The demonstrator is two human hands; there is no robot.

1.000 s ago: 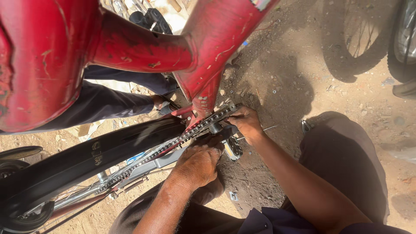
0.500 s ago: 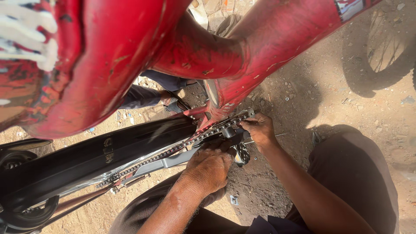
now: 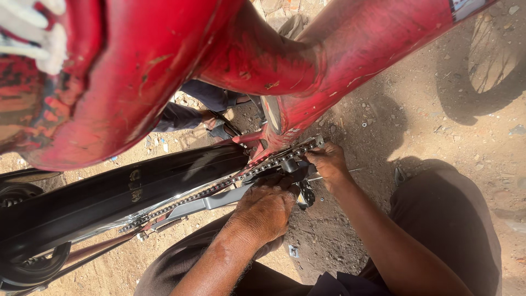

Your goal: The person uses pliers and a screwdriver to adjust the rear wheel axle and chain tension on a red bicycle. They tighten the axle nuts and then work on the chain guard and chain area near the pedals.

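Note:
A red bicycle frame (image 3: 230, 49) fills the top of the head view, close to the camera. Below it runs the black rear tyre (image 3: 109, 192) with the chain (image 3: 219, 185) stretched along it toward the rear axle (image 3: 289, 164). My left hand (image 3: 264, 211) presses down on the chain stay and crank area beside the axle, fingers curled over the metal. My right hand (image 3: 329, 163) grips the chain's end at the axle, next to a black part (image 3: 304, 192); what its fingertips pinch is hidden.
Another person's sandalled foot (image 3: 219, 127) and dark trouser leg (image 3: 192, 107) stand behind the wheel. Sandy ground (image 3: 416, 131) with pebbles and small washers lies to the right, crossed by a wheel's shadow (image 3: 493, 60). My dark-trousered knees (image 3: 455, 219) flank the work.
The view has shifted closer under the red frame, which now covers more of the top. Both hands stay at the rear axle, the left hand a little lower.

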